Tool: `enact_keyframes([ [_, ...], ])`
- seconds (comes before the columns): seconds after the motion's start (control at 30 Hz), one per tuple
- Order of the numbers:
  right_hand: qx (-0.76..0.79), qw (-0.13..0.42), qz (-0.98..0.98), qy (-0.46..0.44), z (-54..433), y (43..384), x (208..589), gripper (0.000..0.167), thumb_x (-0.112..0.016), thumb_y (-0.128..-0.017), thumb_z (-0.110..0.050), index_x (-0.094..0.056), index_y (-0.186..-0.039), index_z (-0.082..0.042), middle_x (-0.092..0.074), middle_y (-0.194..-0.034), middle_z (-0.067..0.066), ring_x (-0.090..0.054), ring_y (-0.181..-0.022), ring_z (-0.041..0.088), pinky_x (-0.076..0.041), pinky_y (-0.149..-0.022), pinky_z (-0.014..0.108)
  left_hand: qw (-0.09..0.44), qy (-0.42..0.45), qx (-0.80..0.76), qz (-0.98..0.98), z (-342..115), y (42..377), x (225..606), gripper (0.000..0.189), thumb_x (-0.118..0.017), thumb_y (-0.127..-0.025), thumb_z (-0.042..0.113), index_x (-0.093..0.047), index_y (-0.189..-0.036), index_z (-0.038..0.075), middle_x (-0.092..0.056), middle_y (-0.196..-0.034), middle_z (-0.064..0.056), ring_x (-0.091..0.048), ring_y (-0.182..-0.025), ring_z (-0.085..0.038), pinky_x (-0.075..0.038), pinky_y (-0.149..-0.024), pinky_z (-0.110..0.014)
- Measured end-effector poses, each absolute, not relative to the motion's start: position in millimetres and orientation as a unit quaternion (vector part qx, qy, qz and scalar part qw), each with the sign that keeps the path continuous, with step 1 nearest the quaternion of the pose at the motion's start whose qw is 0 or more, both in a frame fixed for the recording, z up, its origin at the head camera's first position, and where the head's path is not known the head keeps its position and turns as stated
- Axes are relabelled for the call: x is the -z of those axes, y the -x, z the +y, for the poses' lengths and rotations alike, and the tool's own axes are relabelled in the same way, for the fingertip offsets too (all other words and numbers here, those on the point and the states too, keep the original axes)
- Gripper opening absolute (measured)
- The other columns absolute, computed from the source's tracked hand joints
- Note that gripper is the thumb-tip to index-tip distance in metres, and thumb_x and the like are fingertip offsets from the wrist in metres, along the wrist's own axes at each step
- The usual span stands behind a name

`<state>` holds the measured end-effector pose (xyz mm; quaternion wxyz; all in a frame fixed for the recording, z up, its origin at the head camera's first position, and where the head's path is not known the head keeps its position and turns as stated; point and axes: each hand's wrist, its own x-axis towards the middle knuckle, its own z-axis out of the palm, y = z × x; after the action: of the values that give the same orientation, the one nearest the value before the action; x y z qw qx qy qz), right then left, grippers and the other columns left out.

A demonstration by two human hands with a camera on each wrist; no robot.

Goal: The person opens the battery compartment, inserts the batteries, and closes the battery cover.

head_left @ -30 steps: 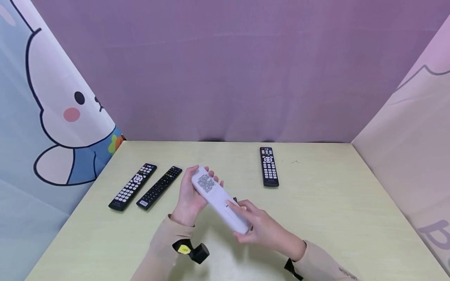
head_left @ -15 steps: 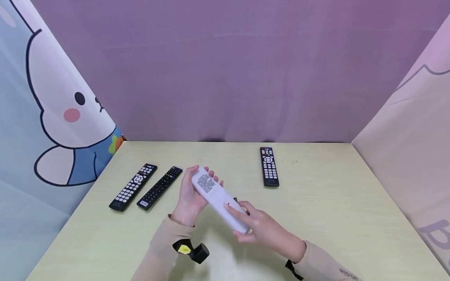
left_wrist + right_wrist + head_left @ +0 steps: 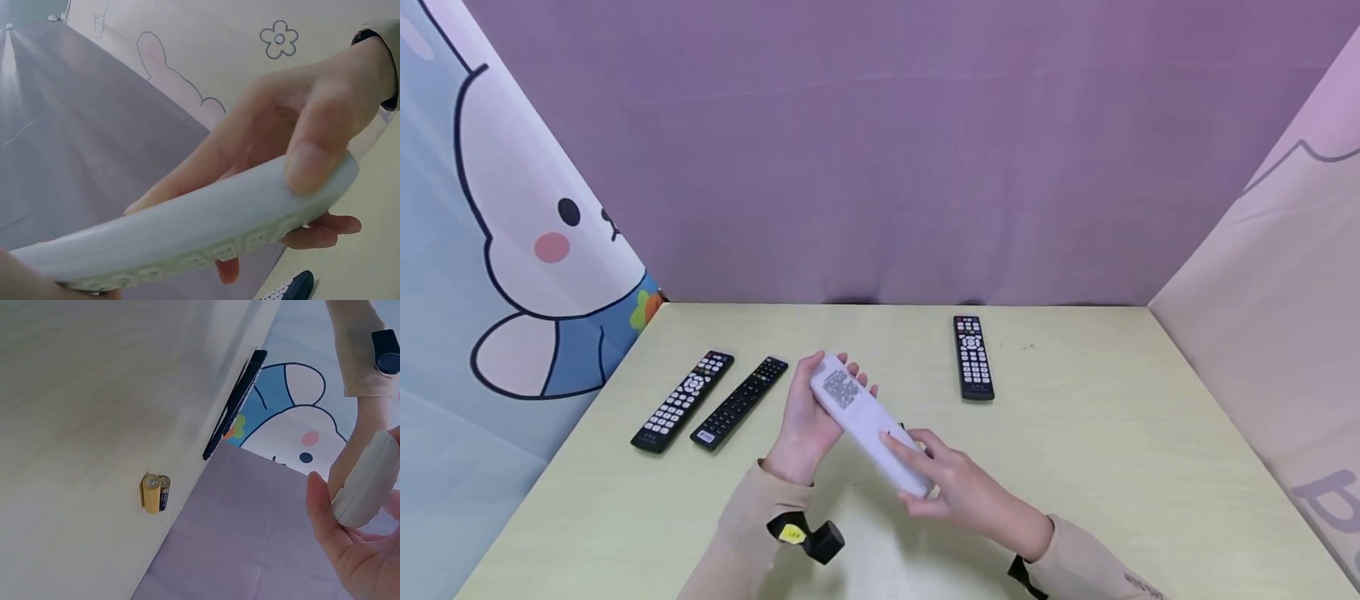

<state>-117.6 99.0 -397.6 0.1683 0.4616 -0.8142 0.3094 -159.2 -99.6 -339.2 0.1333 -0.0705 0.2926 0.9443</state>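
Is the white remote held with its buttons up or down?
Down: the white remote shows its printed back in the head view; its buttons show underneath in the left wrist view.

My left hand (image 3: pixel 807 423) and right hand (image 3: pixel 953 482) are bare beyond long beige sleeves (image 3: pixel 737 537). A black strap (image 3: pixel 798 517) on my left sleeve bears a yellow tag (image 3: pixel 792 533) with small dark lettering and a stubby, round-ended black camera (image 3: pixel 824 542). My right sleeve (image 3: pixel 1078 554) has another black strap (image 3: pixel 1023 575) and dark print (image 3: pixel 1142 584) too small to read.
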Motion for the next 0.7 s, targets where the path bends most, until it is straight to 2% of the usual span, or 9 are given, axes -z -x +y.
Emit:
enact_keyframes([
  [0.13, -0.338, 0.141, -0.815, -0.448, 99, 116, 398, 0.066, -0.067, -0.073, -0.017, -0.039, -0.133, -0.011, -0.05, -0.112, 0.016, -0.056, -0.073, 0.013, -0.044, -0.058, 0.009, 0.135, 0.052, -0.945, 0.294, -101, 158, 341, 0.039, -0.03, -0.093, 0.033, -0.034, -0.121, 0.006, -0.038, -0.11, -0.009, -0.04, -0.105, -0.022, -0.03, -0.098, -0.041],
  [0.27, -0.388, 0.11, -0.811, -0.423, 98, 115, 396, 0.07, -0.067, -0.072, -0.012, -0.037, -0.135, -0.014, -0.05, -0.114, 0.016, -0.056, -0.081, 0.017, -0.048, -0.063, 0.015, 0.145, 0.002, -0.948, 0.283, -103, 156, 343, 0.046, -0.026, -0.094, 0.029, -0.023, -0.133, 0.005, -0.028, -0.131, -0.017, -0.027, -0.124, -0.03, -0.024, -0.102, -0.042],
  [0.47, -0.476, 0.073, -0.785, -0.39, 98, 114, 392, 0.068, -0.065, -0.073, -0.005, -0.037, -0.135, -0.013, -0.054, -0.114, 0.014, -0.053, -0.088, 0.015, -0.05, -0.066, 0.025, 0.163, -0.074, -0.943, 0.282, -106, 157, 349, 0.047, -0.022, -0.095, 0.016, -0.011, -0.138, 0.002, -0.022, -0.135, -0.019, -0.031, -0.124, -0.028, -0.023, -0.104, -0.038],
  [0.7, -0.531, 0.022, -0.778, -0.337, 100, 111, 388, 0.058, -0.065, -0.077, -0.007, -0.043, -0.131, -0.012, -0.053, -0.119, 0.014, -0.051, -0.091, 0.013, -0.05, -0.069, 0.026, 0.154, -0.08, -0.928, 0.33, -109, 155, 351, 0.046, -0.021, -0.096, 0.015, -0.01, -0.14, 0.006, -0.017, -0.135, -0.016, -0.029, -0.12, -0.028, -0.025, -0.103, -0.038],
])
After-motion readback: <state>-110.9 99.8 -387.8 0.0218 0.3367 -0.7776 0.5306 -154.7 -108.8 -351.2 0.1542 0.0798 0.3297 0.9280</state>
